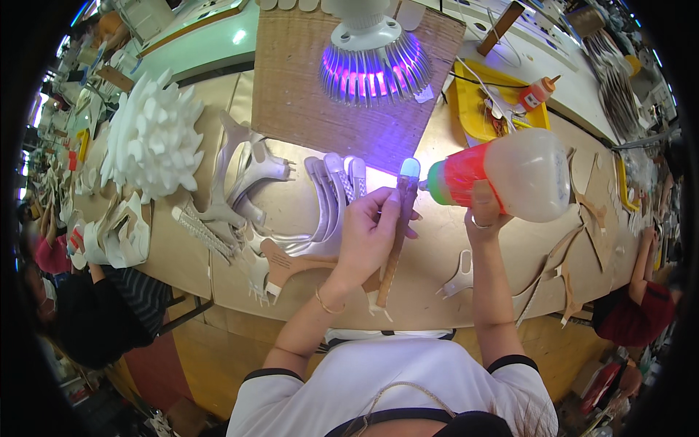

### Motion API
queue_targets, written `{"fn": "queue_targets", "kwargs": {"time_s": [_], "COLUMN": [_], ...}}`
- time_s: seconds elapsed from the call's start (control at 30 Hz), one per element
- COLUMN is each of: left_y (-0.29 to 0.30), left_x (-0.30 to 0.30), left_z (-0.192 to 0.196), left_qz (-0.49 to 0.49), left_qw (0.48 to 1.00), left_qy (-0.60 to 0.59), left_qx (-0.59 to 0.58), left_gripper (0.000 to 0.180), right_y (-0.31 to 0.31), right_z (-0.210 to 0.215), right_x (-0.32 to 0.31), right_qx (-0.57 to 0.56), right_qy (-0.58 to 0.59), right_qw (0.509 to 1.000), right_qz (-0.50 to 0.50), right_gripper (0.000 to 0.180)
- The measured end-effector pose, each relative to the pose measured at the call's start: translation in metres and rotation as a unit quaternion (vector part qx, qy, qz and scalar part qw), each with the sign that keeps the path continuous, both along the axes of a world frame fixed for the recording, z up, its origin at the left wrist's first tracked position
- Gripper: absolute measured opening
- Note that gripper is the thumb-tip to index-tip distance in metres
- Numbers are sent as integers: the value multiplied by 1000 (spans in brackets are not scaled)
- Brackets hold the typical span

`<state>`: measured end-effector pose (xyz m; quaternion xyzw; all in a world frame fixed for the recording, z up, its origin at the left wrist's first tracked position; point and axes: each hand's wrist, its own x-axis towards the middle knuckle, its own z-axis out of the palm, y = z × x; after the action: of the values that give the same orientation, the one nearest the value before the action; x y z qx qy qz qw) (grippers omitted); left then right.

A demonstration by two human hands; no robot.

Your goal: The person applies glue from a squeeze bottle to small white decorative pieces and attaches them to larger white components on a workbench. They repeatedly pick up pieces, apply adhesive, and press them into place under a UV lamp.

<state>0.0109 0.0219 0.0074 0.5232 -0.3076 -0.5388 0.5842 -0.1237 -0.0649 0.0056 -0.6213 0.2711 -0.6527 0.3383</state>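
Observation:
My left hand [370, 231] holds a long brown strap piece [393, 244] upright above the table, its pale tip lit by the lamp. My right hand [482, 213] grips a translucent squeeze bottle [520, 175] with a red label and green nozzle. The bottle lies sideways, its nozzle touching the top end of the strap. A violet lamp [371, 62] hangs just above and behind both hands.
Silver straps [331, 193] and cut shoe pieces lie on the brown table [437, 277] left of my hands. A pile of white pieces [154, 135] sits further left. A yellow tray [477, 109] with a small glue bottle [537, 92] stands at the back right. Other people sit at both sides.

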Motion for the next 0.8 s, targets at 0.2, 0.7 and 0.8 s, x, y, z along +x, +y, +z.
{"fn": "queue_targets", "kwargs": {"time_s": [0.2, 0.7, 0.8], "left_y": [3, 9, 10], "left_x": [0, -5, -5], "left_z": [-1, 1, 2], "left_qz": [-18, -42, -46], "left_qw": [1000, 999, 999], "left_qy": [12, 3, -4], "left_qx": [-14, -5, 1], "left_gripper": [26, 26, 26], "right_y": [-8, -9, -12], "right_z": [5, 14, 21], "right_x": [2, 15, 16], "right_qx": [-16, -62, -91], "right_qy": [52, 88, 129], "right_qw": [998, 994, 987], "right_qz": [-14, -12, -24], "right_gripper": [36, 29, 25]}}
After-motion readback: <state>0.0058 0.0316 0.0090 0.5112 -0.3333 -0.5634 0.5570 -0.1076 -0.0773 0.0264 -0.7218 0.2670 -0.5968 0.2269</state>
